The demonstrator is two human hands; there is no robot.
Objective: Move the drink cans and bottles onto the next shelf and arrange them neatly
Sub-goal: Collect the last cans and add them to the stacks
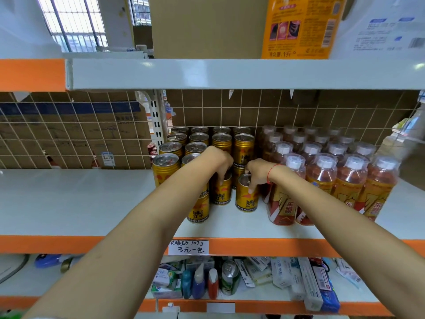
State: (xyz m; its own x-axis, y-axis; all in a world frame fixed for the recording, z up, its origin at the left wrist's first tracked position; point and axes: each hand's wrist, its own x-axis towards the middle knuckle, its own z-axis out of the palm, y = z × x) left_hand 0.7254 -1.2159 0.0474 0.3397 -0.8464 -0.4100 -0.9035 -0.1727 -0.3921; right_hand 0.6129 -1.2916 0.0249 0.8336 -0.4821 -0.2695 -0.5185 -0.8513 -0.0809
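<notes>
Right now both hands reach into the block of gold drink cans [195, 146] on the right-hand shelf [241, 224]. The left hand [218, 161] comes down over one can [222, 192], fingers curled round its top. The right hand [257, 172], with a red string at the wrist, grips the neighbouring can [246, 196] by its rim, fingers draped down its front; how the thumb sits behind it is hard to tell. Both cans stand upright on the shelf, just beside each other, near the front of the block. To their right stand the bottles [345, 171] with white caps, in close rows. The next shelf [69, 201], to the left past the upright post [156, 118], is white with an orange front edge. A handwritten price label [188, 247] sits on the edge below the cans
</notes>
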